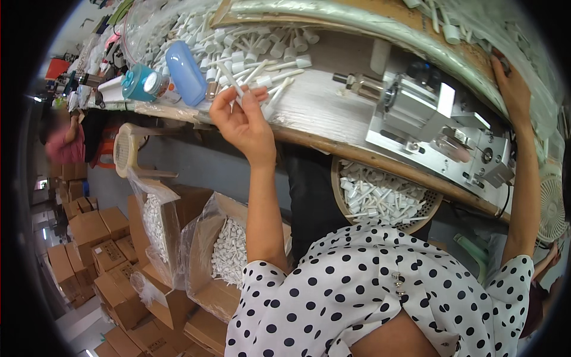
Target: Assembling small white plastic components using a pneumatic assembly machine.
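Note:
My left hand point(247, 122) is raised over the front edge of the bench, thumb and fingers pinching a slim white applicator wand point(231, 77). Just beyond it lies a heap of white caps with wands point(262, 44), several loose ones close to my fingers. Far to the right, my right hand point(510, 80) reaches to the rim of a cardboard tray point(476, 62) lined with clear plastic. Its fingers curl around something small and dark that I cannot make out. Between my hands stands a silver metal bench machine point(422, 110) with a motor and clamp blocks.
A blue case point(185, 72) and a teal container point(137, 82) stand left on the bench. Below the bench edge sits a round basket point(437, 208) of white caps. Cardboard boxes point(202, 291) with caps fill the floor at left, near a stool point(125, 149). A person point(65, 140) sits far left.

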`<action>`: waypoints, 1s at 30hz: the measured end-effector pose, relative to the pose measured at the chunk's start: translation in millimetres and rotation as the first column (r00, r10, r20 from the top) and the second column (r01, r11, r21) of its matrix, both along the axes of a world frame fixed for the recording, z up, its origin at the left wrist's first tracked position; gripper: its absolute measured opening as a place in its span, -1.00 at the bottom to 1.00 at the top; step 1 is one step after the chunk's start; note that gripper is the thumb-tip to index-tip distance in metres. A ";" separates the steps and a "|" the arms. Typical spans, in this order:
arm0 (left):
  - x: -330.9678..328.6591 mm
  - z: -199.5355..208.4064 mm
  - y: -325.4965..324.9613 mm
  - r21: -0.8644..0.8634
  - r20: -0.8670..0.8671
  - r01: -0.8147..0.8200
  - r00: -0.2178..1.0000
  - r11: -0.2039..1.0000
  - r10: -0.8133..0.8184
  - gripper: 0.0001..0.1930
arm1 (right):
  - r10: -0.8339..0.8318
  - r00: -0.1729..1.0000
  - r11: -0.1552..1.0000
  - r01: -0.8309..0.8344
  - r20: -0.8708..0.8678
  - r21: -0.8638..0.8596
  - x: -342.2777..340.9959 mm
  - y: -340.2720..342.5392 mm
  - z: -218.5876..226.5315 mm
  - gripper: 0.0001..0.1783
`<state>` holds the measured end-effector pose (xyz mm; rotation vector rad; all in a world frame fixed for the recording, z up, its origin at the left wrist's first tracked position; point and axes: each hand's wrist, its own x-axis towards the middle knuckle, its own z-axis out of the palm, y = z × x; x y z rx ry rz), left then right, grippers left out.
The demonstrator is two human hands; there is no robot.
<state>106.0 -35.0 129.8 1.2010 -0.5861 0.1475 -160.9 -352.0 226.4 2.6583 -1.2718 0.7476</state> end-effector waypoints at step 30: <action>-130.8 58.9 14.8 -0.132 -0.291 0.678 0.671 0.723 -0.682 -0.53 | 0.092 0.995 0.992 -0.087 0.047 -0.097 -1.9 3.3 -0.9 -0.71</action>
